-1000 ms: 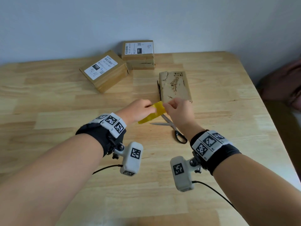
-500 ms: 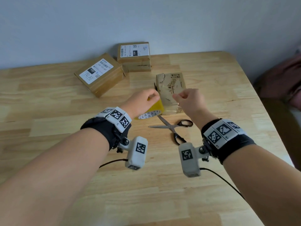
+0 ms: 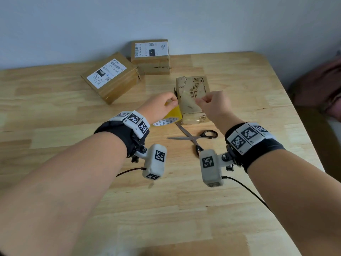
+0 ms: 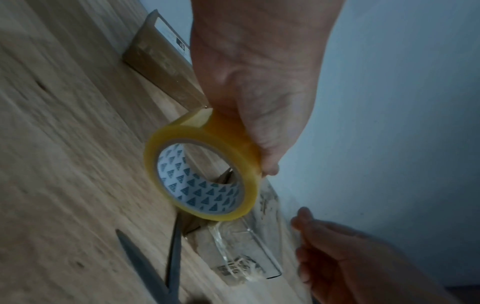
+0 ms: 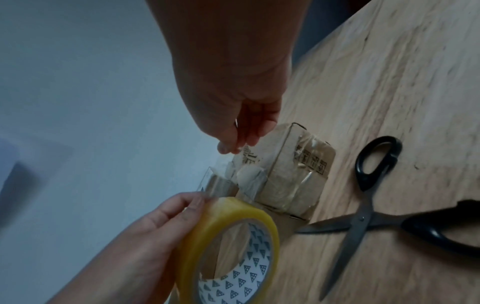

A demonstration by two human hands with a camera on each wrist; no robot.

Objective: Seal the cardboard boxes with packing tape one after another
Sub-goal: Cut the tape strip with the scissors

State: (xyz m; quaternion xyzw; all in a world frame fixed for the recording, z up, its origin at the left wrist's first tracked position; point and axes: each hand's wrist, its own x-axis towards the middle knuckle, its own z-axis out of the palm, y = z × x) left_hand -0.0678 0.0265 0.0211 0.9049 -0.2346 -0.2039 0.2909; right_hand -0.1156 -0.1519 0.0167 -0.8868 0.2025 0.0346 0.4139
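The left hand (image 3: pixel 160 108) grips the yellowish tape roll (image 4: pixel 202 176), its fingers (image 5: pixel 182 207) curled over the rim, holding it in the air against the left side of the small box (image 3: pixel 191 100). The right hand (image 3: pixel 214 106) pinches the free end of the clear tape strip (image 5: pixel 221 179) between thumb and fingers (image 5: pixel 233 142), held just above the box top; the strip spans from roll to fingers. The box lies on the table (image 3: pixel 166 209), with crinkled tape across its near end. Open scissors (image 3: pixel 195 137) lie just in front of it. Two labelled boxes (image 3: pixel 110 76) sit farther back near the wall (image 3: pixel 166 19), one (image 3: pixel 150 56) behind the other and touching it.
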